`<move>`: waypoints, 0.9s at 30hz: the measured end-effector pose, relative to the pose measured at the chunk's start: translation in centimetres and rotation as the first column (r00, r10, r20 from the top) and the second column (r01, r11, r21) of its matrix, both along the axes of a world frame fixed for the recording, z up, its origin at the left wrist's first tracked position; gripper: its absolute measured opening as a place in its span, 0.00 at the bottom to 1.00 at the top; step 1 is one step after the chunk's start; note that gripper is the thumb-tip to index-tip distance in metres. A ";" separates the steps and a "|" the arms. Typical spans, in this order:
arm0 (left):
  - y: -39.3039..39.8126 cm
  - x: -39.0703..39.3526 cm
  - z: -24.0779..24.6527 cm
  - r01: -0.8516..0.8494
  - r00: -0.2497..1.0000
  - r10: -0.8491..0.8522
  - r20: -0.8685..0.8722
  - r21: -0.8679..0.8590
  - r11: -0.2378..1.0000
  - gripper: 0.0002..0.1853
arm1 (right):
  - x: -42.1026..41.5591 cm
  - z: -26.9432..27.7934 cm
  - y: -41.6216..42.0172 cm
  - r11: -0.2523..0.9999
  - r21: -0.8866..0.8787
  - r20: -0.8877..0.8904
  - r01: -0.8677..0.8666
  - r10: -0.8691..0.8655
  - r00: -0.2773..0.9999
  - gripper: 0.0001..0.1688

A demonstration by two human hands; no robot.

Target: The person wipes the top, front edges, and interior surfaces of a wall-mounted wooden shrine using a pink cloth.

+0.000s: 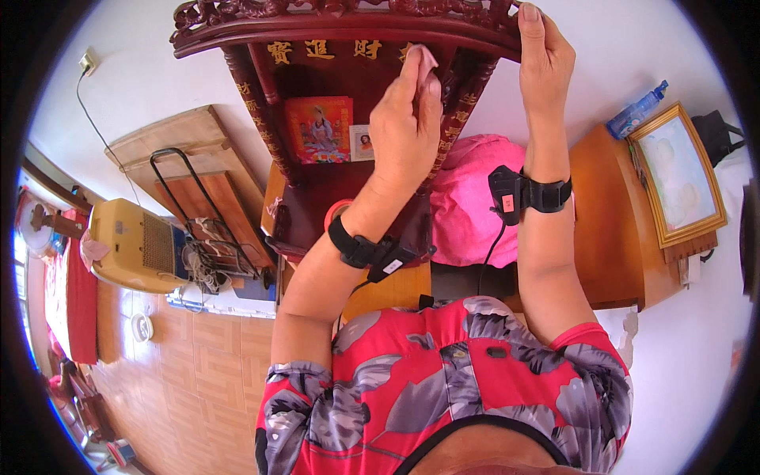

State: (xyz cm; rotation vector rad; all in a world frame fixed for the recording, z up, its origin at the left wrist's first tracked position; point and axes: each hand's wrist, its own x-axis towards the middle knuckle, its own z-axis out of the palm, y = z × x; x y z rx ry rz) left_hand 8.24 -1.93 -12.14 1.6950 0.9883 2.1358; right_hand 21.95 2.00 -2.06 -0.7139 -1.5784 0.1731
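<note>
A dark red carved wooden altar cabinet (356, 77) with gold lettering stands before me. My left hand (407, 119) holds a folded pink cloth (426, 59) against the upper back panel, over part of the lettering. At the right end of the carved canopy (350, 27), my right hand (546, 59) grips the edge, thumb in front; its other fingers are partly hidden. Inside the cabinet, a red picture card of a robed figure (320, 130) leans beside a small framed-looking picture (362, 142). A round red-rimmed object (337, 209) is partly hidden behind my left forearm.
Pink fabric (475, 202) covers something right of the altar. Beyond it are a wooden cabinet (599, 219), a gold-framed picture (680, 175) and a blue bottle (638, 110). A folding hand cart (208, 208), wooden boards (184, 142) and a yellowish appliance (127, 246) stand left. Cables hang from both wrist devices.
</note>
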 end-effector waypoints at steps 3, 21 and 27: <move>0.5 -1.1 1.7 -0.047 0.992 0.048 -0.114 0.014 0.999 0.17 | 0.1 0.0 0.2 0.999 0.028 0.010 0.015 -0.016 1.000 0.17; -0.6 -2.1 1.3 0.012 0.999 -0.020 -0.036 -0.227 0.974 0.16 | 0.2 -0.2 0.5 0.999 0.011 -0.010 -0.043 0.043 0.999 0.17; -0.7 -2.6 1.4 0.115 0.993 -0.110 0.041 -0.182 0.976 0.17 | 0.6 -0.3 0.8 0.999 0.009 0.013 -0.040 0.040 0.999 0.18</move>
